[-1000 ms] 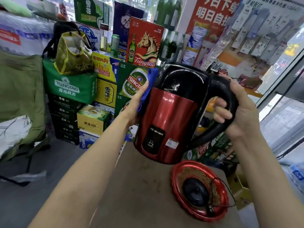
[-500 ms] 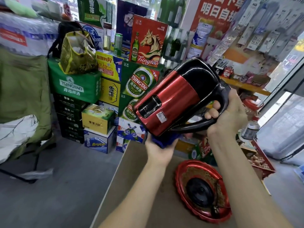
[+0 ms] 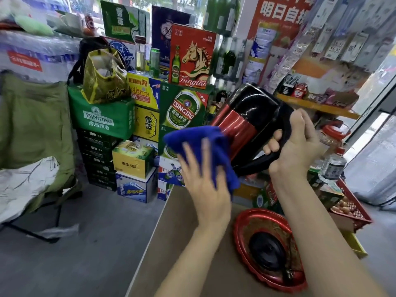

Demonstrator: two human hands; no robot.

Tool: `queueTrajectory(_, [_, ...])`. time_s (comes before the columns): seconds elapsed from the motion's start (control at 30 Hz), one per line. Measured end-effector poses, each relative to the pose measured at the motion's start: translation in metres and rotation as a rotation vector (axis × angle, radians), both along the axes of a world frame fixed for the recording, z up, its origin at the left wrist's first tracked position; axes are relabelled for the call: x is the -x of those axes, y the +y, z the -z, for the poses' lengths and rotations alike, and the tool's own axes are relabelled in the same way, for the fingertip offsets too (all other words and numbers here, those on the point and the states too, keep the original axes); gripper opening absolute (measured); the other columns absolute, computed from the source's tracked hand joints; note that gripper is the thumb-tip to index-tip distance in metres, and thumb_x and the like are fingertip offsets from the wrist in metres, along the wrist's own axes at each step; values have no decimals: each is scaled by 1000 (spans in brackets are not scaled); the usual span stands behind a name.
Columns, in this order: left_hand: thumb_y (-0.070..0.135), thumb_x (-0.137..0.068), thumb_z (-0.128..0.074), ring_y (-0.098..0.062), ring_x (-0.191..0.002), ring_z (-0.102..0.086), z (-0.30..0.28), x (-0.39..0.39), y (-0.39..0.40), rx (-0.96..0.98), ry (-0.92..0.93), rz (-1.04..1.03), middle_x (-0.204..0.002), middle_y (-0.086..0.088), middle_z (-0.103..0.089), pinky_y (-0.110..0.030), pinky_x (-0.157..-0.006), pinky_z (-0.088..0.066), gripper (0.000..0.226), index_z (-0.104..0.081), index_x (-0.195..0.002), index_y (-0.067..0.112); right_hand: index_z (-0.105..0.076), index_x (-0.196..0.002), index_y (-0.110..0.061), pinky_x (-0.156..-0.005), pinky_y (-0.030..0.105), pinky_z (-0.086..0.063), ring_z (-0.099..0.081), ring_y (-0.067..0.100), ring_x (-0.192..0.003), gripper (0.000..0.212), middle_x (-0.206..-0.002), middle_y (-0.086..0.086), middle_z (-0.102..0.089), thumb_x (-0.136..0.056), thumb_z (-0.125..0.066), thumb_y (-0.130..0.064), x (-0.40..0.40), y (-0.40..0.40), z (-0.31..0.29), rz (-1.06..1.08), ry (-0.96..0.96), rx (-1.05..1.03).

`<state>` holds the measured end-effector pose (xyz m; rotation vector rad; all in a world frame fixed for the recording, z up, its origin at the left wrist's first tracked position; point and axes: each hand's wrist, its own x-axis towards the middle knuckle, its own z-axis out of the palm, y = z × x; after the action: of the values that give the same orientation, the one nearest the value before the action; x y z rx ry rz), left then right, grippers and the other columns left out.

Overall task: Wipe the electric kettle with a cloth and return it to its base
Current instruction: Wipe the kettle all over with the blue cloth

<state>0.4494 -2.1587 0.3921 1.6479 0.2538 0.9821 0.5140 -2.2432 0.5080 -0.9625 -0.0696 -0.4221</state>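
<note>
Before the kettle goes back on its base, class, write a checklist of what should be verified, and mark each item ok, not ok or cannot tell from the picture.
1. Right hand holds the kettle firmly by its handle: ok.
2. Left hand presses the blue cloth against the kettle's lower end: ok.
3. Kettle upright for setting down: not ok, it is tilted well over.
4. Base free of things on top: ok; it sits in the red tray.
5. Kettle wiped clean all round: cannot tell.
6. Cord clear of the base: cannot tell.
</note>
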Motion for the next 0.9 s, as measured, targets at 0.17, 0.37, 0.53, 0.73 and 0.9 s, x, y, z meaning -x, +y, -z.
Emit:
queueTrajectory(0.17, [60,-100,-22,-37,-150,-28,-7,-42,21,-553,235,-291,-167,-4,-24,-65,-114,-22,58,-23,-155,45,-60,-128,-22,-39,23,-32,-33,16,-35,35,-56,7,-43,-94,-63,-28,12,-3,3,-145,13,-5])
queueTrajectory(0.37, [79,-91,-30,-31,-124,-59,-36,-97,101,198,294,362,-131,-7,-66,-46,-110,-42,76,-60,-137,27,-61,-131,-21,-39,24,-33,-33,18,-35,37,-58,10,-45,-94,-64,-26,19,-19,-11,-237,-70,146])
queueTrajectory(0.53, [64,-100,-24,-34,-151,-23,18,-27,18,-543,271,15,-164,-10,-28,-49,-120,-20,69,-24,-159,28,-60,-130,-18,-37,22,-32,-34,17,-33,36,-54,8,-45,-94,-63,-23,4,-24,-3,-207,-30,64])
queueTrajectory(0.73, [63,-96,-32,-32,-150,-29,-39,-55,24,-458,19,-69,-166,-7,-25,-46,-117,-26,67,-23,-157,36,-61,-130,-19,-36,20,-32,-32,15,-31,36,-53,9,-41,-95,-59,-23,8,-39,1,-406,-22,245])
queueTrajectory(0.9, [58,-98,-44,-16,-110,-70,-95,-107,100,359,104,773,-119,0,-74,-32,-97,-53,57,-61,-136,19,-56,-133,-16,-34,16,-33,-35,10,-30,36,-55,5,-42,-99,-51,-25,9,-56,-7,-526,-52,206])
